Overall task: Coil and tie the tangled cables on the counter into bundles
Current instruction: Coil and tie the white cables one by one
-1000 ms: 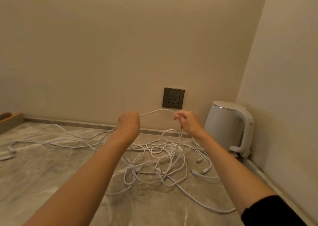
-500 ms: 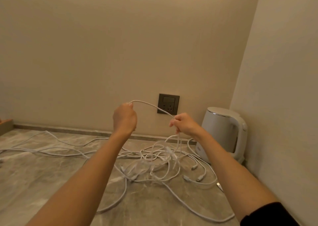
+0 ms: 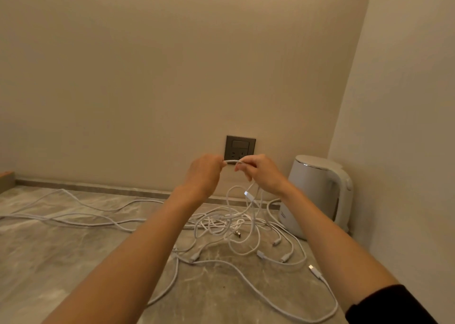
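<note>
A tangle of white cables (image 3: 221,225) lies on the grey marble counter (image 3: 61,262), with several plug ends scattered round it. Long strands (image 3: 73,219) trail off to the left. My left hand (image 3: 203,174) and my right hand (image 3: 259,173) are raised above the tangle, close together in front of the wall. Both pinch the same short stretch of white cable (image 3: 231,161) between them. From my right hand more cable hangs down in a loop (image 3: 246,195) into the pile.
A white electric kettle (image 3: 320,195) stands at the back right corner, touching some strands. A dark wall socket (image 3: 240,147) sits just behind my hands. A wooden edge (image 3: 6,180) shows at the far left. The side wall closes off the right.
My hands have come together from about a hand's width apart, shortening the cable span between them. The right hand rose slightly and a loop now hangs from it.
</note>
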### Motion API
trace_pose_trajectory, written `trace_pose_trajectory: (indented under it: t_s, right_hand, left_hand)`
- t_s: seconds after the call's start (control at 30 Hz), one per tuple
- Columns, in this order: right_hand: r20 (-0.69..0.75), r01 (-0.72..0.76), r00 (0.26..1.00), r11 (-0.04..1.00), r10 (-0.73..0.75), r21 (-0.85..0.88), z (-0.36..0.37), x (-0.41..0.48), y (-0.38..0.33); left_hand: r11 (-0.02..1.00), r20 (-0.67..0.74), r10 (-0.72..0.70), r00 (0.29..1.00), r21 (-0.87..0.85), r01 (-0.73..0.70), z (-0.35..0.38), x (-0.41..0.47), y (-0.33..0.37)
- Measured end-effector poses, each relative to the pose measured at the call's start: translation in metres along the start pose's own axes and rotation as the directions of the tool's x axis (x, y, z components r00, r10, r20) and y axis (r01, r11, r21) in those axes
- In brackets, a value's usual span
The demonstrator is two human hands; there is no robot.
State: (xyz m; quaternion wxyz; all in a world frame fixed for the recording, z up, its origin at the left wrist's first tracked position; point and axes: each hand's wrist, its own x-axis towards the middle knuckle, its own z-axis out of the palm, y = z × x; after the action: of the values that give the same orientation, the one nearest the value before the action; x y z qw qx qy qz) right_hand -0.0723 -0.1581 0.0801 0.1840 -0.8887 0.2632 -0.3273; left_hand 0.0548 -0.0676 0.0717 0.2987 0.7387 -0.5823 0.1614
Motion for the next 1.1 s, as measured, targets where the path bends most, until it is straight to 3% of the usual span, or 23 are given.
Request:
trace_pose_trajectory:
  t_s: [0.1, 0.23, 0.33, 0.43, 0.5, 0.6, 0.67, 0.73, 0.8, 0.9, 0.97, 1.03, 1.1]
  right_hand:
    - [-0.011, -0.135, 0.991, 0.989, 0.135, -0.063, -0.003, 0.003, 0.007]
    - [-0.044, -0.333, 0.943, 0.936, 0.33, -0.114, -0.004, 0.006, 0.019]
    - [-0.11, -0.362, 0.932, 0.885, 0.345, -0.291, -0.005, 0.001, 0.02]
    - [0.139, -0.3, 0.94, 0.949, 0.311, -0.099, -0.001, -0.009, 0.014]
    - [0.212, -0.236, 0.945, 0.968, 0.25, -0.088, 0.003, -0.011, 0.01]
    - [0.149, -0.085, 0.982, 0.974, 0.118, -0.209, 0.01, -0.009, 0.008]
    - [0.115, -0.024, 0.992, 0.974, 0.051, -0.225, 0.015, -0.011, 0.011]
    - [0.129, -0.047, 0.989, 0.983, 0.07, -0.177, 0.019, -0.017, 0.013]
    - [0.194, -0.174, 0.965, 0.984, 0.177, -0.03, 0.018, -0.023, 0.012]
    - [0.32, -0.362, 0.9, 0.916, 0.295, 0.173, 0.01, -0.032, 0.015]
    - [0.44, -0.38, 0.846, 0.919, 0.299, 0.105, 0.005, -0.039, 0.019]
    - [0.552, -0.288, 0.784, 0.954, 0.284, -0.082, 0.008, -0.048, 0.016]
    - [0.653, -0.203, 0.719, 0.97, 0.239, -0.131, 0.019, -0.053, 0.004]
  left_hand:
    - [0.991, -0.206, -0.103, 0.973, -0.104, 0.083, -0.004, -0.005, -0.005]
    - [0.968, -0.276, -0.233, 0.933, -0.16, 0.194, -0.006, -0.006, -0.013]
    - [0.948, -0.191, -0.308, 0.932, -0.151, 0.282, -0.005, -0.009, -0.016]
    - [0.941, 0.004, -0.337, 0.942, 0.016, 0.337, -0.001, -0.014, -0.012]
    - [0.967, 0.085, -0.249, 0.965, 0.069, 0.244, 0.004, -0.017, -0.007]
    - [0.995, 0.22, 0.058, 0.974, -0.086, -0.039, 0.009, -0.016, 0.003]
    - [0.992, 0.28, 0.117, 0.953, -0.068, -0.102, 0.004, -0.012, 0.008]
    - [0.998, 0.366, 0.063, 0.929, -0.039, -0.052, -0.002, -0.008, 0.008]
    - [0.992, 0.474, 0.011, 0.881, -0.116, 0.05, -0.004, -0.007, 0.01]
    - [0.938, 0.462, -0.092, 0.882, -0.257, 0.233, 0.002, -0.008, 0.012]
    - [0.884, 0.424, -0.186, 0.886, -0.321, 0.34, 0.008, -0.009, 0.01]
    - [0.827, 0.404, -0.237, 0.884, -0.393, 0.402, 0.014, -0.011, 0.011]
    - [0.777, 0.371, -0.266, 0.89, -0.463, 0.426, 0.018, -0.011, 0.015]
